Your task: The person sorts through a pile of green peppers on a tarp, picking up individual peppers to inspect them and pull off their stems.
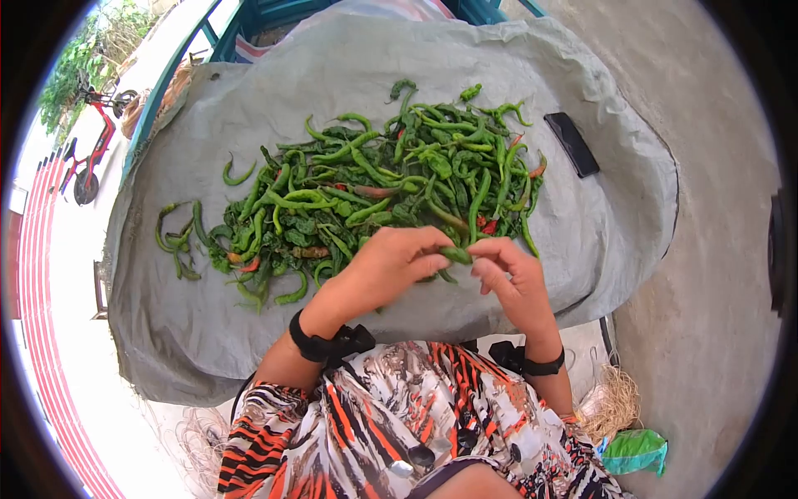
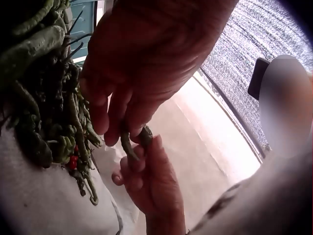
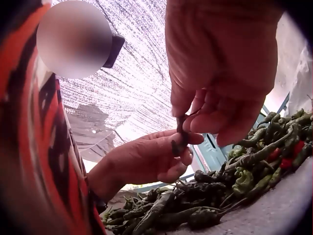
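A short green chili pepper (image 1: 455,254) is held between the two hands, just above the near edge of the pepper pile. My left hand (image 1: 386,266) pinches it from the left between thumb and fingers. From the other side, my right hand (image 1: 517,279) has its fingertips at the pepper's end; in the right wrist view the thumb and fingers of the right hand (image 3: 220,83) pinch its upper end. In the left wrist view a thin green piece (image 2: 128,146) sticks out beneath the left fingers. Before both hands lies the heap of green chili peppers (image 1: 366,179), with a few red ones.
A grey cloth (image 1: 224,333) lies under the peppers, spread over a blue frame (image 1: 278,12). At its right side rests a black phone (image 1: 572,145). Dry straw (image 1: 613,401) and a green bag (image 1: 636,452) are on the ground at lower right. A red scooter (image 1: 101,145) stands far left.
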